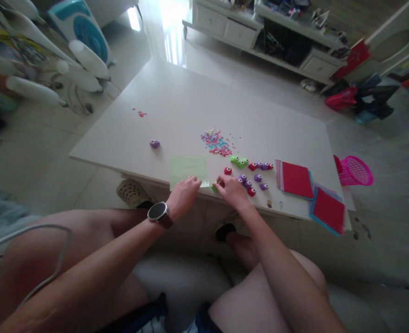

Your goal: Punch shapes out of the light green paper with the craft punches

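Observation:
A pale green sheet of paper [186, 169] lies at the table's near edge, with small notches or holes along its top and right edges. My left hand [185, 192], wearing a watch on its wrist, is closed on the sheet's lower right part, fingers curled. Beside the sheet's lower right corner, my right hand [232, 190] is closed on a small green craft punch [214, 187], mostly hidden by the fingers. Right of this hand sit several purple and red punches [247, 184]. A red punch [228, 170] and green punches [239, 162] stand just beyond it.
Paper confetti [218, 142] is heaped mid-table, with a few red bits [142, 114] farther left. A lone purple punch [155, 144] stands left of the sheet. Stacks of coloured paper [296, 179] lie at the right, near a pink basket [356, 170] beyond the edge.

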Available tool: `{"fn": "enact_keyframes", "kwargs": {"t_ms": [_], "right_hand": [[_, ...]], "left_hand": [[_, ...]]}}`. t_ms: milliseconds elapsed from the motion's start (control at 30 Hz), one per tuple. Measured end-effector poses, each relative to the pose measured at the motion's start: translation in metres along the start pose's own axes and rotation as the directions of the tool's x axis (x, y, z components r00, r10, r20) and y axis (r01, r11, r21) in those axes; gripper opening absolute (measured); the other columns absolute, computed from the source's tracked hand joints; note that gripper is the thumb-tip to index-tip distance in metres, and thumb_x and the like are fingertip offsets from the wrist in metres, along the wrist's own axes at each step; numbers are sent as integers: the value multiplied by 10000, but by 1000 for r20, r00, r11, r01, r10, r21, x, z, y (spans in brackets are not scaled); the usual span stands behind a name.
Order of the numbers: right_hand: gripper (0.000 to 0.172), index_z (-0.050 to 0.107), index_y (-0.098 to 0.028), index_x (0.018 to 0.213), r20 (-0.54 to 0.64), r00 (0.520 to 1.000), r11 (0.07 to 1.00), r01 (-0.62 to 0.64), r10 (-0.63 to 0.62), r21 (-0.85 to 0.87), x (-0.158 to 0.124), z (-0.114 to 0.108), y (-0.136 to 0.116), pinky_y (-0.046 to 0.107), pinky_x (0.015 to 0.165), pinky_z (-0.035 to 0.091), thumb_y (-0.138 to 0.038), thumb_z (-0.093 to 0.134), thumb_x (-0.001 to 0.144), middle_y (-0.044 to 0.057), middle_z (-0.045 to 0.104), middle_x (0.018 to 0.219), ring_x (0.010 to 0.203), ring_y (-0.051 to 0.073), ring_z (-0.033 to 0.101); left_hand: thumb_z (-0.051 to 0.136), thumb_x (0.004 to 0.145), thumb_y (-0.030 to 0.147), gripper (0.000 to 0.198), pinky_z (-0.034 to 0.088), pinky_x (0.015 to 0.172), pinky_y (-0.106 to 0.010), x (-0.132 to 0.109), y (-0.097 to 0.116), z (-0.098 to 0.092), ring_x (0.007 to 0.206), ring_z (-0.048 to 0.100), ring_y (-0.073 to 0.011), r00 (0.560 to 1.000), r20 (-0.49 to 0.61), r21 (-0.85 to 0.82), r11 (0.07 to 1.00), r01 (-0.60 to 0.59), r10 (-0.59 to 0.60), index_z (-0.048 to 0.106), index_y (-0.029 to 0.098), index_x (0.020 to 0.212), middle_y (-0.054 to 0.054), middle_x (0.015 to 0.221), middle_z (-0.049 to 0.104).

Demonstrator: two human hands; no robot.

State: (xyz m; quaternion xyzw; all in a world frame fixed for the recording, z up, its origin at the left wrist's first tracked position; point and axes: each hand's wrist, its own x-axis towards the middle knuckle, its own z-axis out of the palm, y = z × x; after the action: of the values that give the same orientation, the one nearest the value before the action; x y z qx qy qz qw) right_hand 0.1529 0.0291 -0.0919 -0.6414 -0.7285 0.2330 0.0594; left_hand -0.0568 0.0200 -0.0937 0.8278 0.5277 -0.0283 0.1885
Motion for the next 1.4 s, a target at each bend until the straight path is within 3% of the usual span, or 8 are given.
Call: {"fn": "enact_keyframes", "kwargs": {"t_ms": [700, 1000, 1167, 1400], "right_hand": [[149, 662, -195, 935, -14, 1000, 997, 15, -14, 79, 4, 11, -2, 310, 774, 438, -285, 707, 1045, 58, 769, 913, 851, 206, 701], [79, 686, -185, 1036, -9, 996, 996, 92, -92, 7, 3, 15, -1, 337, 837, 464, -254, 723, 1023, 88, 769, 1092, 985, 239, 699], [64, 696, -177, 1026, -14, 994, 993, 109, -108, 46, 4, 14, 1, 338, 899, 481, -202, 745, 995, 92, 759, 1088, 1032, 242, 689], [50, 708, -175, 941, -48, 994, 973, 106, -98, 204, 10, 18, 10, 334, 862, 512, -187, 734, 982, 86, 770, 997, 937, 226, 709]], "left_hand": [[436, 1050, 46, 278, 503, 757, -335, 0, -1, 3, 926, 699, -237, 1000, -18, 2, 1000, -14, 14, 681, 159, 1111, -124, 1135, 692], [446, 1057, 64, 259, 531, 763, -330, 0, 1, 2, 967, 699, -242, 1000, -2, -6, 1000, -7, 7, 678, 160, 1121, -127, 1134, 694], [475, 1044, 51, 232, 570, 834, -325, 0, 0, 5, 1088, 672, -252, 998, -33, -46, 998, -50, 49, 673, 150, 1116, -127, 1135, 692], [456, 1046, 37, 243, 586, 864, -311, 0, -2, 8, 1158, 632, -246, 996, -42, -62, 995, -78, 76, 660, 162, 1090, -117, 1130, 690]]}}
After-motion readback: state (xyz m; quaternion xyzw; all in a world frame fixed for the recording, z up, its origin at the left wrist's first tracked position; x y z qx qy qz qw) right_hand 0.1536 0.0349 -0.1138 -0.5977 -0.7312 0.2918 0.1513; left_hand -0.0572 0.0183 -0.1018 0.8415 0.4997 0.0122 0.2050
